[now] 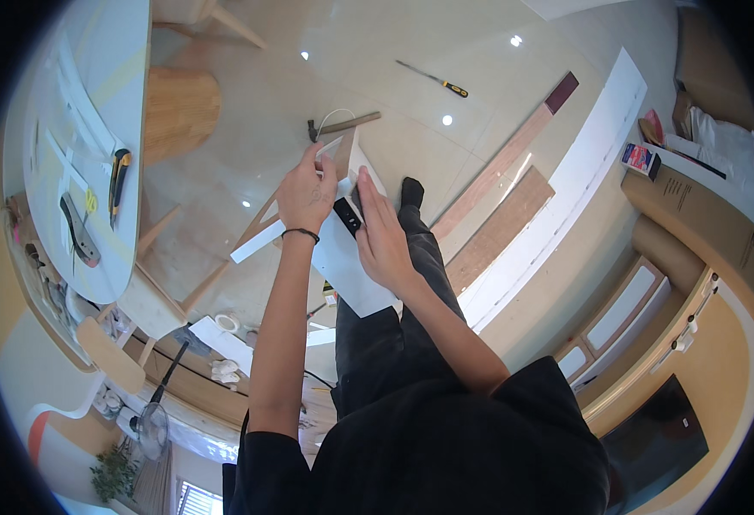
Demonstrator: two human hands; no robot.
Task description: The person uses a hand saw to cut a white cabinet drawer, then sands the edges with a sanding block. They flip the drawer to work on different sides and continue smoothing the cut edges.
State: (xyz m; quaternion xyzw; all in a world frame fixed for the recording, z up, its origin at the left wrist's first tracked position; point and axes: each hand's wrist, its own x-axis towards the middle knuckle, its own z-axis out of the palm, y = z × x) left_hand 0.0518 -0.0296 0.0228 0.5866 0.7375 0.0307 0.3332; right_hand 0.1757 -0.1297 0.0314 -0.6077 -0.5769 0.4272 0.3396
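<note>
A white board [355,279] stands tilted in front of my legs, with a pale wood-coloured edge at its far end. My left hand [308,196] is bent round the board's far left part, its fingers curled and partly hidden. My right hand [381,238] lies along the board's right side with fingers long and close together. Between the hands, against my right palm, sits a small black block-like tool [348,217] with light spots; its exact kind is unclear. A narrow white strip [257,242] sticks out to the left below my left hand.
A hammer [351,122] and a yellow-black screwdriver-like tool [433,79] lie on the tiled floor. Wood planks [501,219] and a long white panel [566,202] stretch out on the right. A white table [106,270] at left bears a utility knife [119,184]. A cardboard box [695,210] is far right.
</note>
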